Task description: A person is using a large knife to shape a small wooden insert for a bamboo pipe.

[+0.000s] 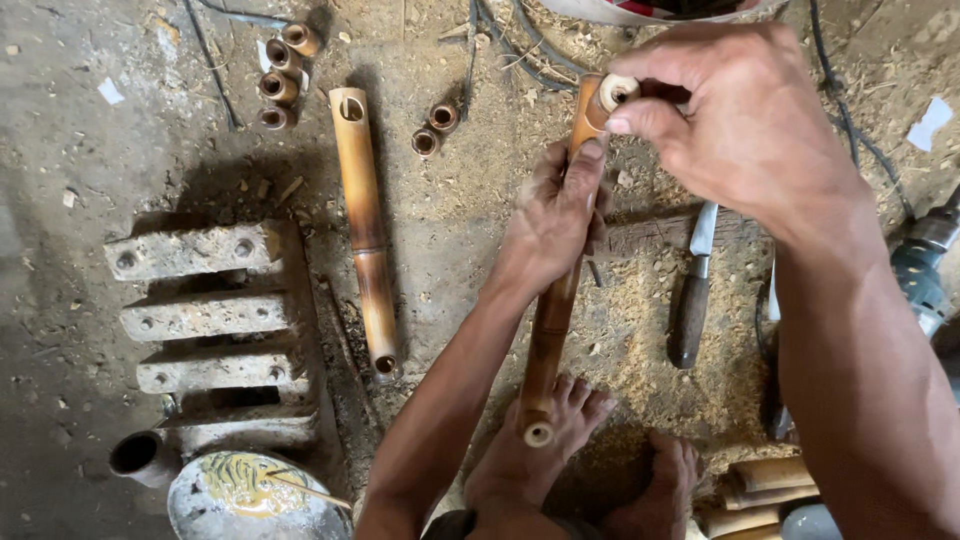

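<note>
the left hand (pixel 553 215) gripped a bamboo tube (pixel 556 300) mid-scene, its near end resting on a bare foot (pixel 540 455). the right hand (pixel 735 120) pinched a pale plug (pixel 617 92) at the far end. sawdust covered the dirt floor (pixel 450 250), with a knife (pixel 692 290) at right and a second bamboo tube (pixel 365 230) at left.

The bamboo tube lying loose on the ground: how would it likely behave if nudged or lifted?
The loose bamboo tube is round and smooth, so it would probably roll sideways. Its open end suggests it is hollow, likely light for its length. It looks stiff, unlikely to flex.
</note>
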